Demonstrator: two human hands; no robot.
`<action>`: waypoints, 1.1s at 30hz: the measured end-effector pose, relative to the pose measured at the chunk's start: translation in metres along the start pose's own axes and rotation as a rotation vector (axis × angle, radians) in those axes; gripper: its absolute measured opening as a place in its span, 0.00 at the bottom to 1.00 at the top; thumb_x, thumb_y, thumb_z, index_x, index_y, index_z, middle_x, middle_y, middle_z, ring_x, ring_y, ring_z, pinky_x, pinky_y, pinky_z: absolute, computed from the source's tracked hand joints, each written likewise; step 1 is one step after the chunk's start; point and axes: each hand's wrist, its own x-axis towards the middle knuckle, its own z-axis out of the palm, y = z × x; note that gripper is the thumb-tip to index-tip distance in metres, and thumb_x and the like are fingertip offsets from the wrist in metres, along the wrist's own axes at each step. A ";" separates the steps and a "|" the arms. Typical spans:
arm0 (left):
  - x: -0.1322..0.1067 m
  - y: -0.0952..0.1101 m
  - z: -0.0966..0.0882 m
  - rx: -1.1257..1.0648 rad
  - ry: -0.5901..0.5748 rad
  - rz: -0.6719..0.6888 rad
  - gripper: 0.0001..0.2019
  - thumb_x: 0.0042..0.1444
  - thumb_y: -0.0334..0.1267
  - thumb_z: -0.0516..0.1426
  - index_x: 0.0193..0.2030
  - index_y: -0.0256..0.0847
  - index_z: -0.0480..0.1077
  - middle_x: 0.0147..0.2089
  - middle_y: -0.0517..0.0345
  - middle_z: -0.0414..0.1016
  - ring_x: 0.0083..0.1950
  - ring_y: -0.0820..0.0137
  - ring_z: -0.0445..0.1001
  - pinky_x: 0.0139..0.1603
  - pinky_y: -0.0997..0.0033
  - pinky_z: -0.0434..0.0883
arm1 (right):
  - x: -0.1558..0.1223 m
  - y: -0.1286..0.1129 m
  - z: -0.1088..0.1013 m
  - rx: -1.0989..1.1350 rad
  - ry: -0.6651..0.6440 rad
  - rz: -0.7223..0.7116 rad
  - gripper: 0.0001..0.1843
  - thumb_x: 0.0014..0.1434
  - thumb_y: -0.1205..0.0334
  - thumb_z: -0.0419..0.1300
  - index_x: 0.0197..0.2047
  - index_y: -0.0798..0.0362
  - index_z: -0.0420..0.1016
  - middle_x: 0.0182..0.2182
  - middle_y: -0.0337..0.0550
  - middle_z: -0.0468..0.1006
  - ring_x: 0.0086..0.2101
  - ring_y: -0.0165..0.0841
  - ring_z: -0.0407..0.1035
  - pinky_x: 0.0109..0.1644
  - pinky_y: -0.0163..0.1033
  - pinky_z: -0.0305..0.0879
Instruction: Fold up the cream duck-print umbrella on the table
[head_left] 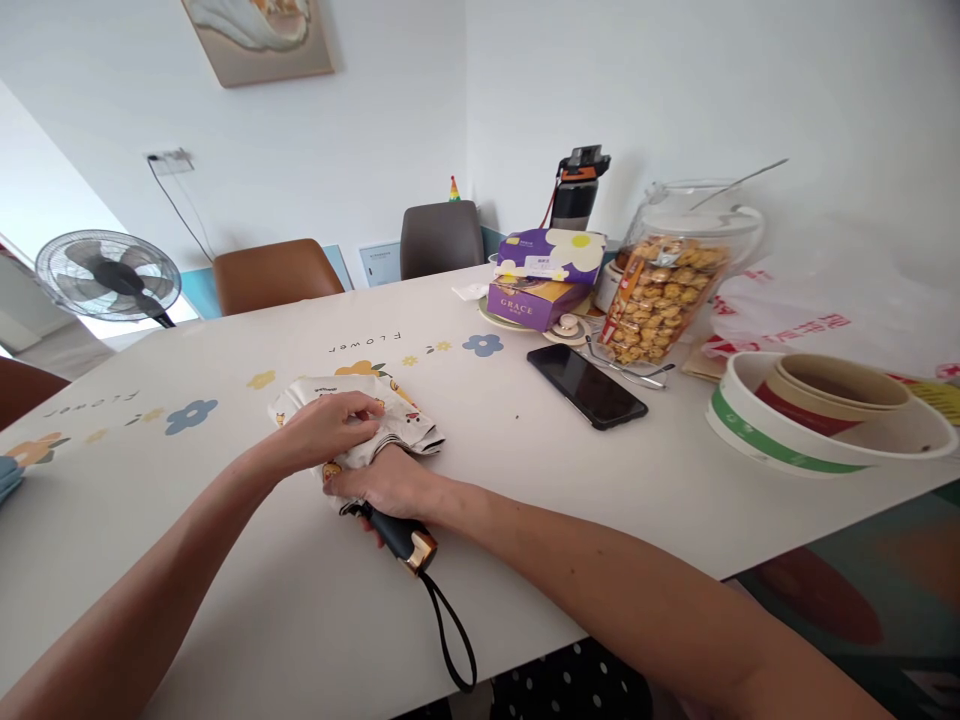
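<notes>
A white folding umbrella with small cartoon prints lies on the table, its canopy loosely gathered. Its black handle has a gold-coloured end and points toward me, and a black wrist strap hangs from it over the table. My right hand is closed around the umbrella where the canopy meets the handle. From the left, my left hand lies over the canopy with its fingers bent onto the fabric. Part of the canopy is hidden under both hands.
Right of the umbrella lies a black phone, with eyeglasses beside it. Farther right are a snack jar, nested paper bowls and a plastic bag. Purple boxes and a bottle stand behind. Chairs line the far side.
</notes>
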 end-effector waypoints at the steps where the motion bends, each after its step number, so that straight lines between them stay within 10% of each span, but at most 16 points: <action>1: 0.001 -0.001 0.000 -0.022 -0.019 0.017 0.11 0.44 0.43 0.53 0.33 0.48 0.74 0.39 0.59 0.75 0.41 0.62 0.71 0.35 0.70 0.65 | 0.000 0.000 0.000 -0.007 0.003 0.013 0.14 0.47 0.54 0.61 0.30 0.55 0.65 0.15 0.36 0.66 0.15 0.29 0.64 0.12 0.31 0.58; 11: 0.030 0.011 0.005 0.137 -0.221 0.040 0.11 0.41 0.42 0.55 0.33 0.48 0.73 0.36 0.59 0.75 0.37 0.64 0.71 0.32 0.72 0.63 | 0.000 -0.004 0.001 0.026 0.010 0.060 0.11 0.46 0.58 0.61 0.30 0.54 0.64 0.16 0.35 0.66 0.15 0.29 0.63 0.14 0.33 0.62; 33: 0.043 0.025 0.023 0.485 -0.170 0.111 0.07 0.49 0.39 0.49 0.29 0.43 0.67 0.35 0.57 0.72 0.34 0.66 0.68 0.29 0.70 0.57 | -0.003 -0.003 0.000 0.033 -0.009 0.004 0.11 0.47 0.57 0.60 0.29 0.55 0.65 0.15 0.36 0.65 0.15 0.29 0.63 0.14 0.35 0.64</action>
